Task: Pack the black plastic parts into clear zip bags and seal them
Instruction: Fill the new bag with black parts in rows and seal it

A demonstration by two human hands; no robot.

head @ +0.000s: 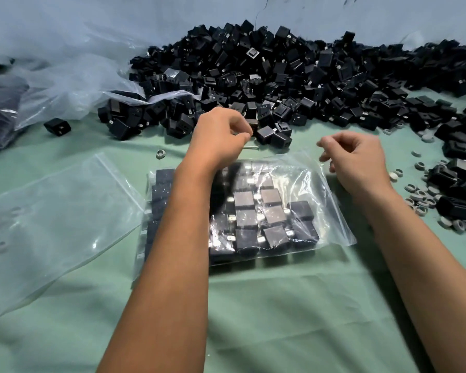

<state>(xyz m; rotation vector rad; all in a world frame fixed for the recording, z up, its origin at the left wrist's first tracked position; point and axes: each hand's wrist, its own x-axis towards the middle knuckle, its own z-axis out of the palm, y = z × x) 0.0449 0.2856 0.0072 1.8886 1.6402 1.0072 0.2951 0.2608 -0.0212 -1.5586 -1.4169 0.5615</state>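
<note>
A clear zip bag (331, 211) filled with rows of black plastic parts lies on the green cloth in the middle. My left forearm crosses over its left half. My left hand (221, 135) hovers past the bag's far edge with fingers curled and thumb against the forefinger; I see nothing between them. My right hand (358, 160) is blurred and hangs over the bag's far right corner, fingers loosely curled, holding nothing I can see. A big heap of loose black parts (280, 76) fills the back of the table.
An empty clear zip bag (51, 211) lies flat to the left. Crumpled clear plastic sheeting (65, 71) sits at the back left. Several grey rings (420, 197) and more black parts (457, 184) lie at the right. A small screw (250, 148) and one ring (160, 153) lie near my left hand.
</note>
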